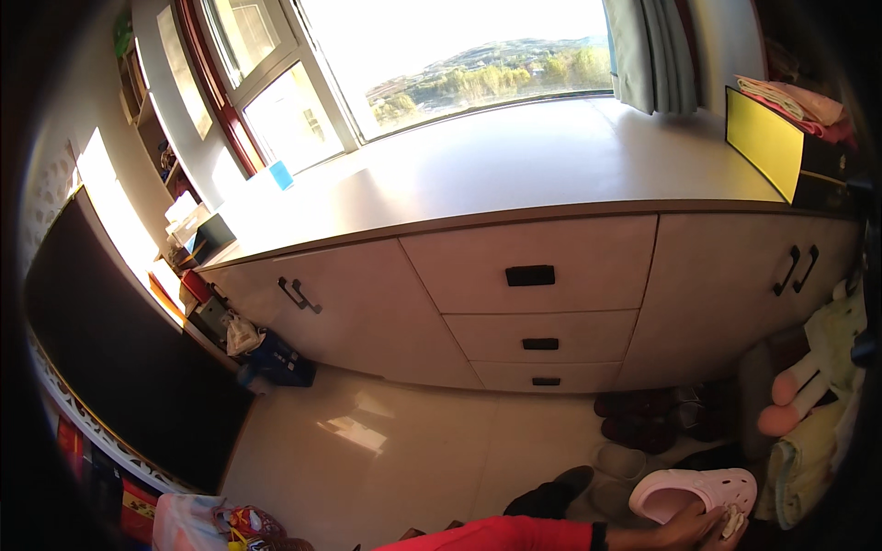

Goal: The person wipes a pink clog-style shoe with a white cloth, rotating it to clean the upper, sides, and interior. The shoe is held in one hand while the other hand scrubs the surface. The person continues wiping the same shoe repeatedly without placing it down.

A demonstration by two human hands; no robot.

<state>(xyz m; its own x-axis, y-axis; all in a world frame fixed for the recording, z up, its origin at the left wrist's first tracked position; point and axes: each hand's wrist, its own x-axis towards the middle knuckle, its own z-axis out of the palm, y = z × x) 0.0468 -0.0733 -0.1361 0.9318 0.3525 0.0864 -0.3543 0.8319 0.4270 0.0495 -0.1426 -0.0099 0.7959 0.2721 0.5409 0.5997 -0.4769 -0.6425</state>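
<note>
A pale pink clog with holes in its upper (pixel 732 482) is tilted at the lower right, its opening turned toward the left. My left hand (pixel 689 529), below a red sleeve (pixel 496 534) with a dark cuff, grips the clog near its opening. Fingers that look like those of my right hand (pixel 741 537) show at the bottom edge. They hold a crumpled pale wad (pixel 733 522), perhaps cloth or tissue, against the clog's side. Most of that hand is cut off by the frame.
Dark shoes (pixel 637 430) and grey clogs (pixel 618 461) stand on the tiled floor (pixel 427 441). Ahead is a white cabinet (pixel 551 248) under a window. Soft items (pixel 813 413) crowd the right side. A dark panel (pixel 131 330) and a blue box (pixel 279 358) are at left.
</note>
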